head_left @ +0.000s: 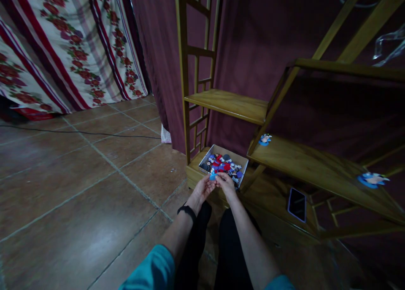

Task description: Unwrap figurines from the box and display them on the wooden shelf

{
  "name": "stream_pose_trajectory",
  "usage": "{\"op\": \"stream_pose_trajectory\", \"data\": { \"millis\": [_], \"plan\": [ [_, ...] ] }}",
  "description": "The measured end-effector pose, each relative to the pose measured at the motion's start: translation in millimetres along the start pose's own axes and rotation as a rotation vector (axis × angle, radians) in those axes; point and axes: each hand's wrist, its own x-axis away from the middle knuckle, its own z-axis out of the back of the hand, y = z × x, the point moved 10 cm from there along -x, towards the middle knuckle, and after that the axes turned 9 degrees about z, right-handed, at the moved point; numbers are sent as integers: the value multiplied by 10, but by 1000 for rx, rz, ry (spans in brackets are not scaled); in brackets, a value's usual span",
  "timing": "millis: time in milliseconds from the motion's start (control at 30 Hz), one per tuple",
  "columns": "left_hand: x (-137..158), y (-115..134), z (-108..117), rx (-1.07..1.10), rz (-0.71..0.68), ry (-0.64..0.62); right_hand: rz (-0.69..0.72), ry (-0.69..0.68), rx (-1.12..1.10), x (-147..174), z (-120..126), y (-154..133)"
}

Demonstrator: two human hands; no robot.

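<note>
Between my two hands is a small figurine (213, 177) with a light blue base and a whitish top. My left hand (203, 189), with a black band on its wrist, pinches it from the left. From the right, the fingers of my right hand (225, 184) close on the same figurine. Just beyond my fingers sits an open cardboard box (242, 160) full of small figures (224, 167) in red, purple, white and black. My hands hide part of the box's near side.
A wooden shelf unit (228, 102) stands ahead. Figurines on blue bases stand on its right shelf, one at the left end (265, 139), another farther right (373, 180). A phone (297, 204) lies on the lower board. A black cable (95, 133) crosses the tiled floor (95, 189).
</note>
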Motion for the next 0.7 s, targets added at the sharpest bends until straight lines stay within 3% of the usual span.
{"op": "stream_pose_trajectory", "data": {
  "millis": [167,500,700],
  "plan": [
    [14,31,20,18,-39,20,-21,12,-45,-6,27,62],
    [-12,197,137,-25,-266,93,-152,12,-186,30,-4,202],
    [30,274,130,-122,-399,132,-125,-40,-213,81,-54,116]
  ]
}}
